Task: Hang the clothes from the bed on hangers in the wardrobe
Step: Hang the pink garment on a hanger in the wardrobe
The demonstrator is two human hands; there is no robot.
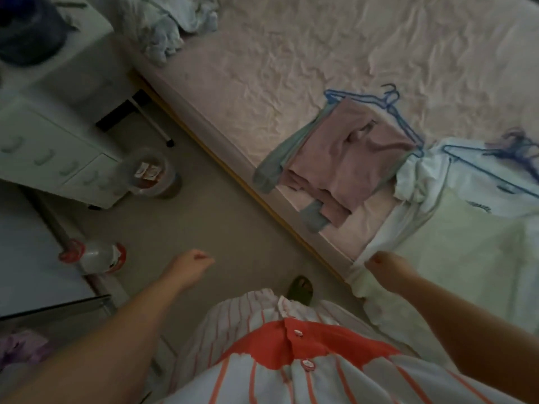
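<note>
Clothes [344,158] lie on the bed [262,68] with hangers [388,103] already in them, none hung up yet; right hand [382,262] pinches the white shirt [455,228], left hand [195,265] curls on nothing.

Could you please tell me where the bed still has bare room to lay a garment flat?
The bed is bare beyond the pink garment, up to the crumpled pale clothes. Its near edge is crowded: pink garment, blue hangers, white garment.

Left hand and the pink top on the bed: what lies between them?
Bare floor, then the bed's edge, in the head view. The left hand holds nothing; the pink top lies on a blue hanger.
</note>
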